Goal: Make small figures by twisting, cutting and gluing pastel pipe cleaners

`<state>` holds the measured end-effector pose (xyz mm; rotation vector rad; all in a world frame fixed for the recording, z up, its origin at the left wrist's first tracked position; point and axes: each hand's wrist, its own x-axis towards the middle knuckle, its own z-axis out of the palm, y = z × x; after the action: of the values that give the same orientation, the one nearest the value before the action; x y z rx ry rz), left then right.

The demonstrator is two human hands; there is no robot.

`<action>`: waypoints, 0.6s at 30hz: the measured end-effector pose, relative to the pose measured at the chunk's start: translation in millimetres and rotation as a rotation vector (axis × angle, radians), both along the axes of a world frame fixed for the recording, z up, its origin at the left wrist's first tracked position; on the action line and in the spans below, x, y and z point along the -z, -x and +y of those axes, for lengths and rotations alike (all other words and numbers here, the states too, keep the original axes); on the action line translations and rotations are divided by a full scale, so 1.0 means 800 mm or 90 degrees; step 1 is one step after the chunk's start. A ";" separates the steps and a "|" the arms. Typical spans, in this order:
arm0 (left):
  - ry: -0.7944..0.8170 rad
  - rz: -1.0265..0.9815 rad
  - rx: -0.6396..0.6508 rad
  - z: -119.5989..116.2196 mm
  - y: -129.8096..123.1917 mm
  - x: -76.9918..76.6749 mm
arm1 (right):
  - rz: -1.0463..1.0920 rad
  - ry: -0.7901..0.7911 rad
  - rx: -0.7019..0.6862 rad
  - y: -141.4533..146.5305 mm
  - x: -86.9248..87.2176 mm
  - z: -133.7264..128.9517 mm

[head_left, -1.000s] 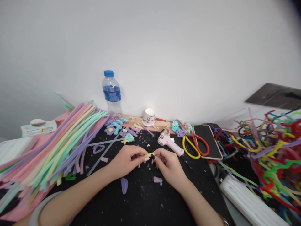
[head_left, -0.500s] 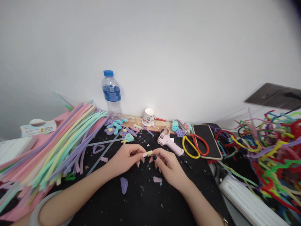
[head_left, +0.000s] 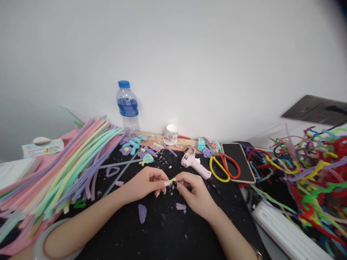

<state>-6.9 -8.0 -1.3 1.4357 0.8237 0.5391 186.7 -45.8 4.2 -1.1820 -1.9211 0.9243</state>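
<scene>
Between my two hands is a short yellow piece of pipe cleaner (head_left: 172, 180), pinched at both ends over the black tabletop. My left hand (head_left: 148, 183) grips its left end between thumb and forefinger. The thumb and forefinger of my right hand (head_left: 193, 189) close on the other end. Below the hands lie a purple pipe-cleaner loop (head_left: 142, 213) and a small lilac scrap (head_left: 180, 206). A pink glue gun (head_left: 195, 165) rests just beyond my right hand, beside scissors (head_left: 219, 169) with one yellow and one red handle.
Long pastel pipe cleaners (head_left: 73, 162) are heaped at left. Behind stand a water bottle (head_left: 127, 108) and an upturned paper cup (head_left: 170, 135), near small pipe-cleaner shapes (head_left: 132, 146). At right are a phone (head_left: 238, 162), a white power strip (head_left: 287, 231) and tangled coloured pipe cleaners (head_left: 320, 180).
Both hands stay in nearly the same place. My fingertips have shifted slightly on the yellow piece, which now tilts up to the right.
</scene>
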 end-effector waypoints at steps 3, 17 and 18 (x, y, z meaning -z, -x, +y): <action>-0.008 -0.005 -0.010 0.001 0.001 0.000 | 0.018 0.016 0.001 0.001 0.001 -0.001; -0.147 0.076 -0.074 -0.004 -0.002 0.001 | -0.051 0.003 0.046 0.000 0.002 0.004; -0.144 0.068 -0.081 -0.003 -0.002 0.001 | -0.042 0.004 0.063 -0.002 0.003 0.005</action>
<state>-5.6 -10.4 -2.2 1.6375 0.9673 0.6733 188.0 -42.0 1.5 -1.3150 -1.8934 0.8493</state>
